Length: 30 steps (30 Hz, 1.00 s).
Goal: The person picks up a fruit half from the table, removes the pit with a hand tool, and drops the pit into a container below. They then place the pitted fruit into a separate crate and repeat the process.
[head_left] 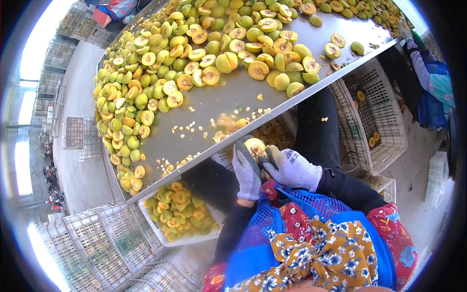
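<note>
My left hand (247, 170), in a grey glove, is closed round one side of a halved yellow fruit (255, 147). My right hand (293, 168), gloved too, has its fingers pressed against the other side of the same fruit. Its cut face and brownish centre show between the two gloves. Both hands are just off the near edge of a metal table (204, 117), above my lap. Halved green and yellow fruits (226, 62) lie heaped across the table. Small pale bits (187, 129) are scattered near its edge.
Below the table at left stands a white crate of fruit halves (179, 214). A crate (372, 117) with a few halves is at right. Stacked crates (112, 243) fill the lower left. Another person (430, 82) works at the far right, and one more (114, 12) is at the top left.
</note>
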### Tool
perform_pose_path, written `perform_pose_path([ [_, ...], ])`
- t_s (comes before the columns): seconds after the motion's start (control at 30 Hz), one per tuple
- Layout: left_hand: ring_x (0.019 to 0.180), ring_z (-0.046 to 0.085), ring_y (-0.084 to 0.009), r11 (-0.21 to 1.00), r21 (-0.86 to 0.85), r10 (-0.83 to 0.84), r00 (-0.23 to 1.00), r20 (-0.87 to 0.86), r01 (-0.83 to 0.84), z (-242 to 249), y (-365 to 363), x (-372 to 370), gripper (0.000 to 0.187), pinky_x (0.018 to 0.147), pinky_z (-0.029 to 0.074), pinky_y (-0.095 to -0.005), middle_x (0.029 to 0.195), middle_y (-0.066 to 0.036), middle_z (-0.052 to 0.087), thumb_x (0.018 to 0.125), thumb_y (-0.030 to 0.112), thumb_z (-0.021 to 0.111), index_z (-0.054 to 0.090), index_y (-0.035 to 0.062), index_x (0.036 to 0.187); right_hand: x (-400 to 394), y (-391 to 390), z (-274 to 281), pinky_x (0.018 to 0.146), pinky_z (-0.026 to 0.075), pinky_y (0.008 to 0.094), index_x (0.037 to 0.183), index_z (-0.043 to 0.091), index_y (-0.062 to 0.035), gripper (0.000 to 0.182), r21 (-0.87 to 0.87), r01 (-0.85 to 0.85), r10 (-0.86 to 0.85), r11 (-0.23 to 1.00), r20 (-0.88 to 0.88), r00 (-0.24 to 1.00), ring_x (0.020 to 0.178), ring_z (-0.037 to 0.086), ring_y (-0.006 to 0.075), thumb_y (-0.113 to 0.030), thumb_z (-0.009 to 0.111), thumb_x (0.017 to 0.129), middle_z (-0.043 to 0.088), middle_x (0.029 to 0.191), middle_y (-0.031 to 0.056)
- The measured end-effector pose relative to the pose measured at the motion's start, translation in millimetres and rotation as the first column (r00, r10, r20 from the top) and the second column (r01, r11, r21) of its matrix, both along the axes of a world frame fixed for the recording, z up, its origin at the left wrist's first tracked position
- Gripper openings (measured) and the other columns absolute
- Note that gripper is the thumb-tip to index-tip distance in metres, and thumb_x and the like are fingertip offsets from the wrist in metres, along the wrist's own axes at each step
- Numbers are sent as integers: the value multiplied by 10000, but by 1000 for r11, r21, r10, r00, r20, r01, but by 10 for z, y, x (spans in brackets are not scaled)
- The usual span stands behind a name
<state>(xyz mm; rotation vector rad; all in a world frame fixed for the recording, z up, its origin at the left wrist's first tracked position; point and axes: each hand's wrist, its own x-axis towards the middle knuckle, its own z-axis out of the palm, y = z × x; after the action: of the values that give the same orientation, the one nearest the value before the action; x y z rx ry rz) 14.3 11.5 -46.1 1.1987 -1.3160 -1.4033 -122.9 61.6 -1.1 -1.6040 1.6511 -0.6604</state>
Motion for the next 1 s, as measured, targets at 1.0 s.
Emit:
perform_pose_path([
  [1.0, 1076, 597, -268, 999, 22, -36, 942, -334, 46, 180, 33, -39, 428, 955, 512, -428, 1176, -154, 573, 1047, 359, 415, 444, 29, 1318, 169, 199, -203, 498, 457, 448, 1012, 532, 30, 293, -160, 53, -35, 986, 119, 992, 573, 605, 348, -259, 482, 1012, 586, 711, 228],
])
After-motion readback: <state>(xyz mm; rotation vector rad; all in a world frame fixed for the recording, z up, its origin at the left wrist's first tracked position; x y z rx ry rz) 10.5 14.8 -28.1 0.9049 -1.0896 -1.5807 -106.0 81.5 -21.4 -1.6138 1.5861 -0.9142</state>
